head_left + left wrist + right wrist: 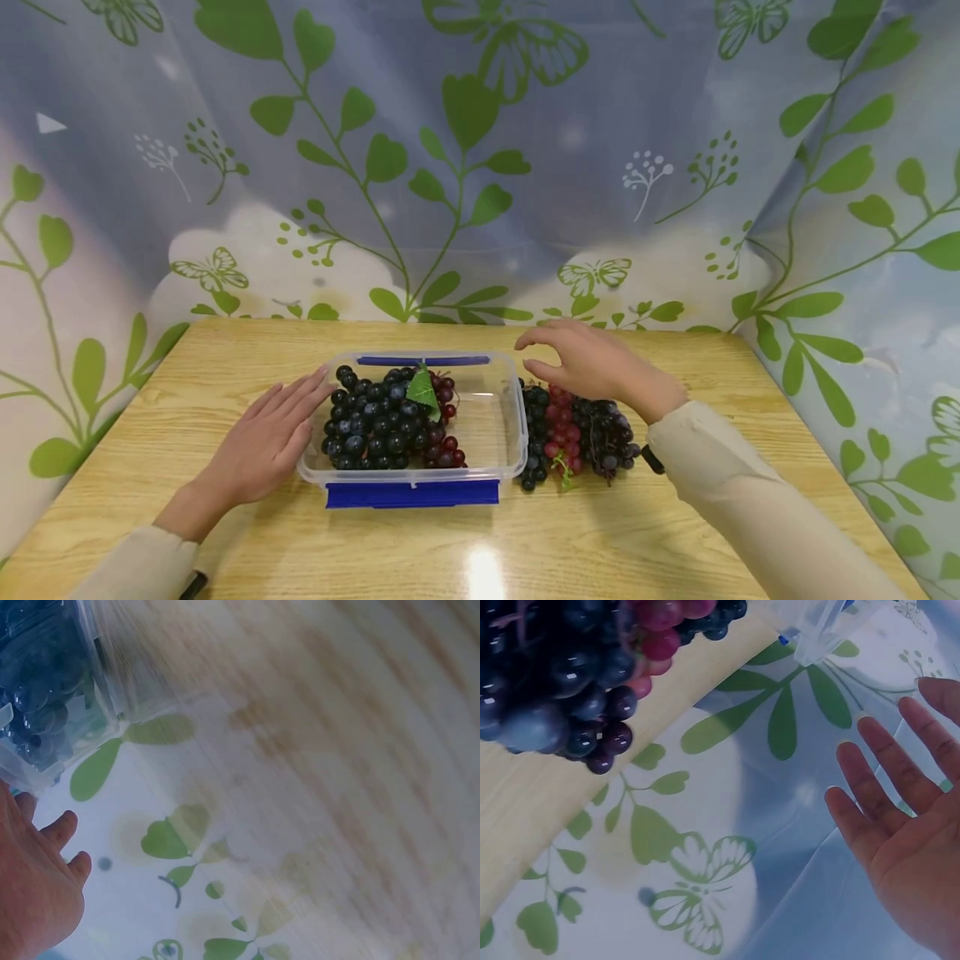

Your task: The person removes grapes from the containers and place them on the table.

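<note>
Right hand was loosely extended over the 12 o'clock end of three glossy bunches, black-red-black, at 3 o'clock of the clear container | left hand lay straight-fingered at its 9 o'clock side | right-wrist view alone showed right palm | head view: red bunch's top hidden; left-wrist view: container cut off

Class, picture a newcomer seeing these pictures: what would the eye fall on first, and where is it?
Probably the dark grapes, heaped in the left part of the clear box on the table. Next might come the red bunch, bright between two dark bunches just right of the box. Behind the table, the patterned cloth also stands out.
</note>
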Action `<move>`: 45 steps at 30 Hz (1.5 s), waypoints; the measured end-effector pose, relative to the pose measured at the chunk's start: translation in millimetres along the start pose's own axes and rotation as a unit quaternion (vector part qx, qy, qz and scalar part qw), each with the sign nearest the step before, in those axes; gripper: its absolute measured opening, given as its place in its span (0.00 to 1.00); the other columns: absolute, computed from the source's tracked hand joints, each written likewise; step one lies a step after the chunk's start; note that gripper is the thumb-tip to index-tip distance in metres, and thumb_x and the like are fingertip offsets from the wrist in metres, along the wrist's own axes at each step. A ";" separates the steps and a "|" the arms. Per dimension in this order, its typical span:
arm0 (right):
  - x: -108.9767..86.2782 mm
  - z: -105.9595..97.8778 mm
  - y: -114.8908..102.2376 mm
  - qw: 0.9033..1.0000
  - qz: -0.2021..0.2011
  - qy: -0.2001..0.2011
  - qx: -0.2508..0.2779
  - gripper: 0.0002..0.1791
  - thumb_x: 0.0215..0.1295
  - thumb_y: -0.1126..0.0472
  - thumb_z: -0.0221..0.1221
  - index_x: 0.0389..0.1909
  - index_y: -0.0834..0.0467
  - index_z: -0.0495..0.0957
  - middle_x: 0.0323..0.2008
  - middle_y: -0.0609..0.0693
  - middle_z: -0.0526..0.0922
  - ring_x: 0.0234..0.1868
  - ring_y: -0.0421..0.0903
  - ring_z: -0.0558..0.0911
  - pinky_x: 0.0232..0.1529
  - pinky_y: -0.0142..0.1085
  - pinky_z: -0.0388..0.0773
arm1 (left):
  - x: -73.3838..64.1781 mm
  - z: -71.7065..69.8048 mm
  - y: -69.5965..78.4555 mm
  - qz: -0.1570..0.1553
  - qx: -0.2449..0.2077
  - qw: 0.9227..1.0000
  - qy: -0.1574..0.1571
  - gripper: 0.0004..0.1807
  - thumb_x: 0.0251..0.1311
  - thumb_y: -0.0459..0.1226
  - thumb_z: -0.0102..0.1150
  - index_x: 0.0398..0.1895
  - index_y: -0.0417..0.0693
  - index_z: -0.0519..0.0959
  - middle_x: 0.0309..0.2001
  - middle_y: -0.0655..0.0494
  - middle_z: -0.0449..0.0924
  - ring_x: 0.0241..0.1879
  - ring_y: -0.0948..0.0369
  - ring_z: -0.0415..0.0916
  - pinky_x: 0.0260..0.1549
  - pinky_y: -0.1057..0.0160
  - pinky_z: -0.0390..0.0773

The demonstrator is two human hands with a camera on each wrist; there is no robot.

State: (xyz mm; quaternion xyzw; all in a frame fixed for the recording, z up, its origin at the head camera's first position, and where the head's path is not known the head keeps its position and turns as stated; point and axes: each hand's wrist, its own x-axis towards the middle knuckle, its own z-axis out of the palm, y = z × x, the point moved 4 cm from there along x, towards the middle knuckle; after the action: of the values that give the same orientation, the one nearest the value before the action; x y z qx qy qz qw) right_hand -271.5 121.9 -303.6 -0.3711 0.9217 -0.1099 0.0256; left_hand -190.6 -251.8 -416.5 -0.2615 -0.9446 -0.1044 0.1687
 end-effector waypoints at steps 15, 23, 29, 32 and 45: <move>37.1 13.8 -43.4 0.994 -0.086 -0.019 -0.062 0.16 0.69 0.52 0.55 0.55 0.50 0.78 0.55 0.47 0.77 0.57 0.49 0.74 0.56 0.45 0.72 | -1.4 1.0 -2.3 -0.006 -0.001 1.000 0.003 0.29 0.69 0.34 0.44 0.73 0.48 0.59 0.74 0.52 0.49 0.69 0.48 0.54 0.65 0.47 0.50; 51.1 29.3 -61.7 0.992 -0.085 -0.076 -0.046 0.19 0.70 0.52 0.54 0.60 0.48 0.75 0.58 0.48 0.74 0.61 0.49 0.70 0.60 0.44 0.67 | -0.3 0.9 -2.4 -0.004 -0.001 1.000 0.003 0.30 0.69 0.34 0.43 0.74 0.49 0.57 0.74 0.52 0.49 0.69 0.47 0.54 0.66 0.47 0.50; 55.4 45.9 -68.4 0.989 -0.050 -0.127 -0.060 0.24 0.71 0.48 0.52 0.66 0.46 0.68 0.62 0.48 0.71 0.62 0.51 0.69 0.61 0.47 0.67 | 0.6 1.1 -1.7 -0.005 -0.005 1.000 0.003 0.29 0.69 0.34 0.42 0.74 0.49 0.57 0.75 0.53 0.48 0.70 0.49 0.52 0.66 0.47 0.49; 57.7 54.5 -67.9 0.987 -0.031 -0.147 -0.063 0.27 0.71 0.46 0.52 0.69 0.45 0.65 0.63 0.48 0.70 0.62 0.49 0.69 0.62 0.47 0.66 | 0.8 0.7 -1.2 -0.006 -0.007 1.000 0.002 0.29 0.70 0.34 0.42 0.74 0.48 0.57 0.74 0.52 0.48 0.69 0.48 0.53 0.66 0.47 0.49; 64.3 76.3 -72.9 0.982 0.030 -0.179 -0.055 0.38 0.69 0.45 0.54 0.75 0.48 0.51 0.67 0.50 0.66 0.64 0.49 0.69 0.58 0.47 0.70 | -0.5 1.1 -0.8 -0.007 -0.004 1.000 -0.005 0.28 0.71 0.35 0.40 0.73 0.47 0.58 0.74 0.51 0.49 0.70 0.49 0.52 0.65 0.46 0.50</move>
State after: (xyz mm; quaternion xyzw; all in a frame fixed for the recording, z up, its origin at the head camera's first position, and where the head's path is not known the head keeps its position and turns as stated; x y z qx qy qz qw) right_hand -258.7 12.5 -359.6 -0.3576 0.9176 0.0105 0.1731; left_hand -190.9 -252.4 -417.8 -0.2564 -0.9467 -0.1082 0.1623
